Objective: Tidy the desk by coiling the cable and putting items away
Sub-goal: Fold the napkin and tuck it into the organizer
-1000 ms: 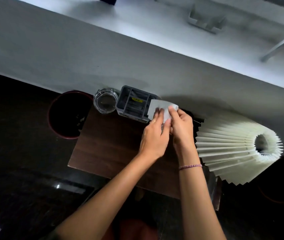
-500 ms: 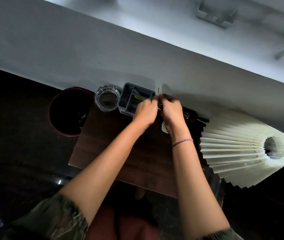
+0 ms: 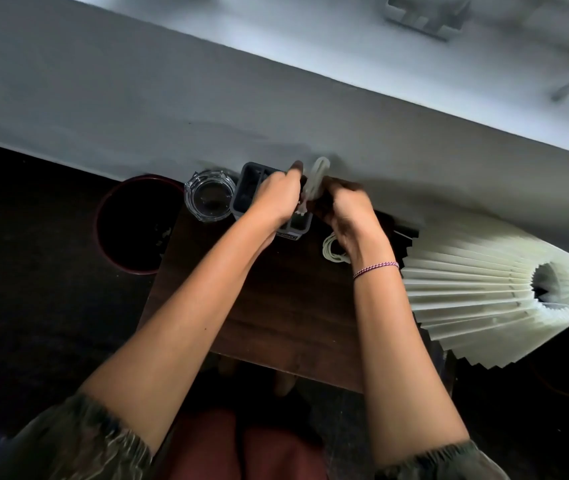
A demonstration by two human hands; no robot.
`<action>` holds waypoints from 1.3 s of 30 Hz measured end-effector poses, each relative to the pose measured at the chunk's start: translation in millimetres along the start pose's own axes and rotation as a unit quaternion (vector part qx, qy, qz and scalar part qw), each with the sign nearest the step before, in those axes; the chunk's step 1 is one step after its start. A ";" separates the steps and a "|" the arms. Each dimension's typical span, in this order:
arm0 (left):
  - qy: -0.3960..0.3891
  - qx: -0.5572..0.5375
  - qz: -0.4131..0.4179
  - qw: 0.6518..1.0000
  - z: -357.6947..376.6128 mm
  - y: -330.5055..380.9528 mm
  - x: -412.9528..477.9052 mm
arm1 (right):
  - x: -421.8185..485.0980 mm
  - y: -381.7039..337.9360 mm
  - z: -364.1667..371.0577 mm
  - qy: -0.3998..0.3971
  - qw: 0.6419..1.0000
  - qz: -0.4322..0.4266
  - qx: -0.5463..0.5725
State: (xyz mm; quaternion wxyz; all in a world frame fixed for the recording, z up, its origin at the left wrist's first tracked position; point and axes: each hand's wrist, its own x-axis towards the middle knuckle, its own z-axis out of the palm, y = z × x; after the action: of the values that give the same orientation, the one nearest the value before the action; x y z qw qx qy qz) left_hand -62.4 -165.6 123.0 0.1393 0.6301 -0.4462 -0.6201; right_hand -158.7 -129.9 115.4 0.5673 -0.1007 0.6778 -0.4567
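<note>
Coiling seems in hand: left grip [image 3: 276, 199] and right grip [image 3: 349, 212] both clamp a looped white cable [image 3: 318, 174] above the grey plastic organiser [image 3: 245, 190] at the back of the dark wooden tabletop [image 3: 276, 306]. The next move likely calls for gathering the cream loops [image 3: 332, 252] beside the right wrist.

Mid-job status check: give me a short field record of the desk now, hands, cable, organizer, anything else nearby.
left hand: grips the cable loop over the organizer
right hand: grips the same loop, fingers blurred
cable loop: white, upright between both hands
coil: more white cable on the desk under the right wrist
organizer: grey, compartmented, against the wall
glass dish: left of the organizer
bin: dark red, on the floor beside the desk
lampshade: pleated, cream, at the desk's right
</note>
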 end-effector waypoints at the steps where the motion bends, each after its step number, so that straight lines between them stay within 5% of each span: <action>1: 0.000 -0.007 -0.003 1.000 -0.8 -0.1 2.4 | 1.9 0.4 -1.2 -0.001 1.000 0.003 -0.002; 8: -0.039 -0.045 -0.054 0.997 2.2 4.6 8.7 | 1.2 -1.1 3.0 0.005 0.997 0.076 -0.031; 18: -0.108 -0.036 -0.085 0.990 -3.8 10.2 13.3 | 1.4 -12.3 6.3 -0.010 0.999 0.043 -0.012; 39: -0.084 0.079 -0.071 0.991 6.3 2.4 23.0 | 22.2 18.7 8.6 0.027 0.994 0.101 -0.001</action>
State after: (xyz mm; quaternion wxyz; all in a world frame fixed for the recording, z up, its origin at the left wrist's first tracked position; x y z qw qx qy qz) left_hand -72.9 -181.5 108.4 0.0064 0.6148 -0.4580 -0.6421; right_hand -151.6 -138.3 87.2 0.5919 -0.0197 0.7001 -0.3989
